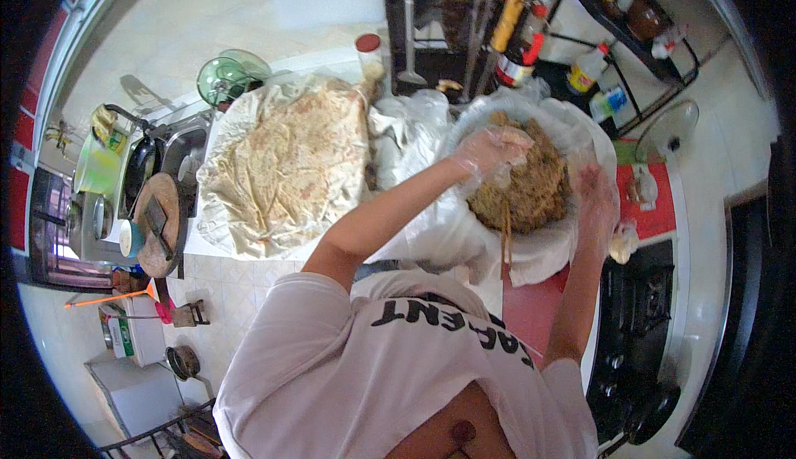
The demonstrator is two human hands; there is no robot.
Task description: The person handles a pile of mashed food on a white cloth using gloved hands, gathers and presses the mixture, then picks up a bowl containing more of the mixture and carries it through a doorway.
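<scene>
A brown, crumbly food mixture fills a wide basin draped with white cloth or plastic. My left hand, in a clear plastic glove, is over the mixture with its fingers curled; whether it holds some is hidden. At the basin's right side is my right hand, gloved too and blurred, so its grip is unclear. A pair of chopsticks leans out over the near rim. Left of the basin, a crumpled cream cloth with brownish stains lies spread on the counter, with white plastic sheeting between them.
Bottles and a black rack stand behind the basin. A glass lid leans at right above a black gas stove. At left, a round chopping board bears a cleaver beside the sink. A red-lidded jar stands at the back.
</scene>
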